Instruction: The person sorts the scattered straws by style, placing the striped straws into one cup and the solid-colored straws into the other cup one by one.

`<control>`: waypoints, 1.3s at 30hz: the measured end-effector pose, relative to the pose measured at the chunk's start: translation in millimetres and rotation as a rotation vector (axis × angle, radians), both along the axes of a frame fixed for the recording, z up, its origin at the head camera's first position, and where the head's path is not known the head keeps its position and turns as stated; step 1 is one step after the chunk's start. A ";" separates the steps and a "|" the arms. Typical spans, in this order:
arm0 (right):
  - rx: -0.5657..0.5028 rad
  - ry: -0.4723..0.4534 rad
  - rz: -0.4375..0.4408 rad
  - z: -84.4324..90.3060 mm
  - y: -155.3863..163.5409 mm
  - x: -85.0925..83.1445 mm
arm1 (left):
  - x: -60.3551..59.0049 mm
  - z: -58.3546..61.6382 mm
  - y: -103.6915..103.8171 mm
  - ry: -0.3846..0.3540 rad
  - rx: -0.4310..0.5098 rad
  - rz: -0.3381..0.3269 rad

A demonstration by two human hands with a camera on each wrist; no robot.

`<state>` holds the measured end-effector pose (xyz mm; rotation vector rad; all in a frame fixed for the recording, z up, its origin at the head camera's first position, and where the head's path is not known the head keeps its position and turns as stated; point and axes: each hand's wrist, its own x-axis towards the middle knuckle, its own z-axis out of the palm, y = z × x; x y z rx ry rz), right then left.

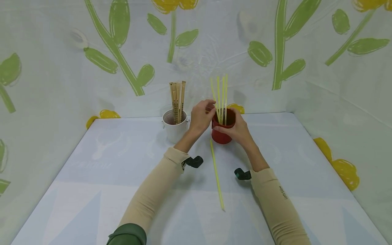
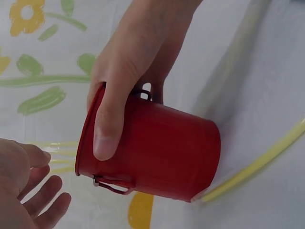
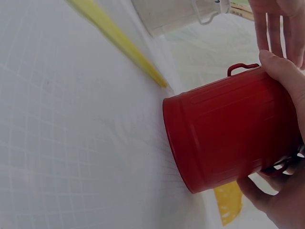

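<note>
A red metal cup (image 1: 222, 136) stands on the table and holds several upright yellow straws (image 1: 222, 95). My right hand (image 1: 235, 131) grips this red cup (image 2: 162, 157) around its rim, thumb on the near side. The right hand (image 3: 286, 86) clasps the cup (image 3: 228, 129) from both sides in the right wrist view. My left hand (image 1: 206, 112) hovers just left of the straws with relaxed fingers. The left hand (image 2: 24, 186) holds nothing in the left wrist view. One more yellow straw (image 1: 216, 173) lies flat on the table in front of the cup.
A white cup (image 1: 175, 127) with wooden sticks (image 1: 177, 100) stands left of the red cup. The pale table (image 1: 122, 190) is enclosed by flower-printed walls at the back and sides. The loose straw (image 2: 257, 167) runs from the cup's base towards me.
</note>
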<state>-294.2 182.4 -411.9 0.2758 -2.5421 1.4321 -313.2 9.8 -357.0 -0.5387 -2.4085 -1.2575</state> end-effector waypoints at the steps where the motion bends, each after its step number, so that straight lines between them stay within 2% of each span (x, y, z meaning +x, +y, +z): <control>1: 0.001 -0.001 -0.003 0.0 0.0 0.1 | 0.9 -0.4 -1.5 0.000 0.001 -0.001; 6: 0.001 -0.018 -0.010 0.4 0.2 0.6 | 8.3 -4.8 -10.4 0.007 0.030 -0.027; 9: -0.001 -0.024 -0.009 0.5 1.2 0.7 | 15.5 -12.4 -17.3 -0.001 0.046 -0.053; 14: -0.014 -0.029 -0.002 -0.2 2.1 0.8 | 33.3 -29.5 -29.3 -0.034 0.028 -0.104; 19: -0.008 -0.027 -0.003 -0.9 1.7 0.3 | 51.8 -39.6 -36.7 -0.055 -0.003 -0.158; 24: 0.005 -0.024 -0.017 -1.6 1.8 0.2 | 63.5 -51.3 -40.3 -0.094 -0.060 -0.209; 29: -0.001 -0.032 -0.015 -0.9 2.6 0.8 | 69.8 -67.4 -39.1 -0.186 -0.192 -0.230; 33: -0.003 -0.033 -0.009 0.0 1.9 1.3 | 72.7 -71.9 -35.9 -0.246 -0.307 -0.224; 39: -0.004 -0.022 -0.003 0.7 -0.1 0.6 | 76.6 -74.8 -32.9 -0.320 -0.348 -0.235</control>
